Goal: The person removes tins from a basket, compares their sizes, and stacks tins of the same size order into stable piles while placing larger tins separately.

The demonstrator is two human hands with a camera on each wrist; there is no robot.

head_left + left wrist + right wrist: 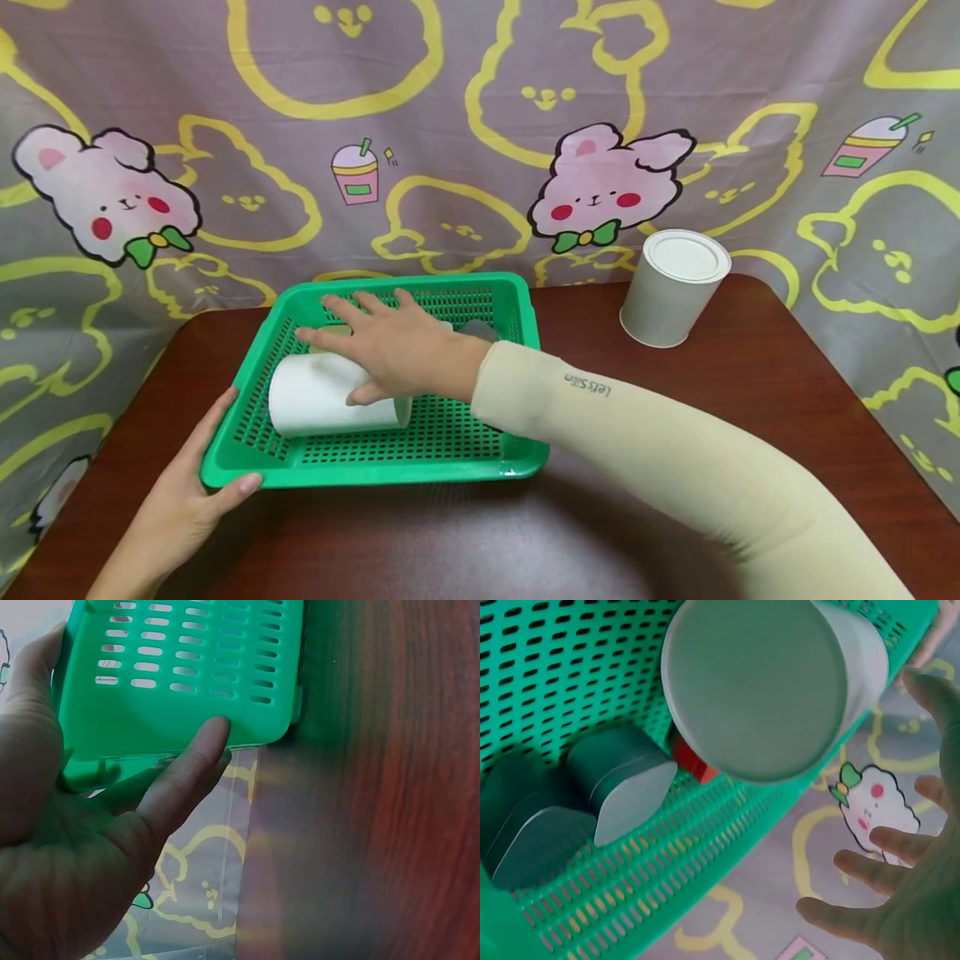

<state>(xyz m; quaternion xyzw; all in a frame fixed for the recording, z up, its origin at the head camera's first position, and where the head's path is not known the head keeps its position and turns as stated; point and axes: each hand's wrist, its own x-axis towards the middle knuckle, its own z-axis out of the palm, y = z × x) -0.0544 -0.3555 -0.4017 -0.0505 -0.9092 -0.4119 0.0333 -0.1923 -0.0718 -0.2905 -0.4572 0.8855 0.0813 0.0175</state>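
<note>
My left hand (180,492) holds the green basket (375,477) at its near left corner, the thumb lying along the front rim and the fingers against the left side. In the left wrist view I see the slotted wall of the basket caught between my thumb and fingers. The basket is in front of me over the reddish-brown surface (787,400); whether its whole base lies flat there, I cannot tell.

My right hand (408,350) is spread wide over the basket, palm down, its fingers apart and gripping nothing. It is above the white cylinder (315,396), which lies on its side in the left part of the basket; from the head view I cannot tell if I touch it. In the right wrist view its round end faces the camera.

Beside the cylinder, that same view shows a small red piece (694,760) partly tucked behind it, then a pale-ended container (634,802) and a dark-ended container (544,847) next to each other. A cream sleeve (637,450) covers my right forearm. Beyond it, well apart from the basket, a white can (663,304) stands upright toward the back right, near the patterned cloth (450,108).
</note>
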